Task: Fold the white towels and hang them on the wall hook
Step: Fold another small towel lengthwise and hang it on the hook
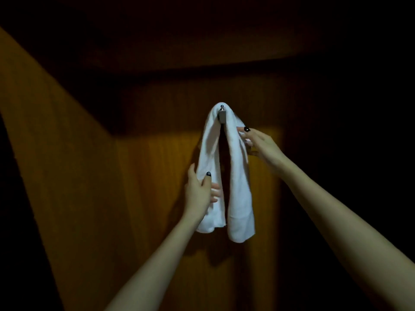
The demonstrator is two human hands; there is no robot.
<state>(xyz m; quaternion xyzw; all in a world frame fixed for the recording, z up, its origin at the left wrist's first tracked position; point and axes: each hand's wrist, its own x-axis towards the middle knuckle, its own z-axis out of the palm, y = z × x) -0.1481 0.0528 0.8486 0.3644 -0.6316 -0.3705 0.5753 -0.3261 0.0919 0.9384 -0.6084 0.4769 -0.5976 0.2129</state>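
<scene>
Gripping the lower left fold, the left hand [198, 189] pinches the white towel [238, 187], the right hand [258, 142] pinches its upper right fold, draped over the wall hook [221, 113] on the wooden wall [146, 176].

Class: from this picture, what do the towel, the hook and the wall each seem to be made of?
Towel: soft white cloth, likely cotton terry; it drapes and folds limply.
Hook: apparently metal, smooth grey with a small glint on its knob.
Wall: probably wood or wood-look panel; orange-brown with faint vertical grain, though dim light leaves this open.
</scene>
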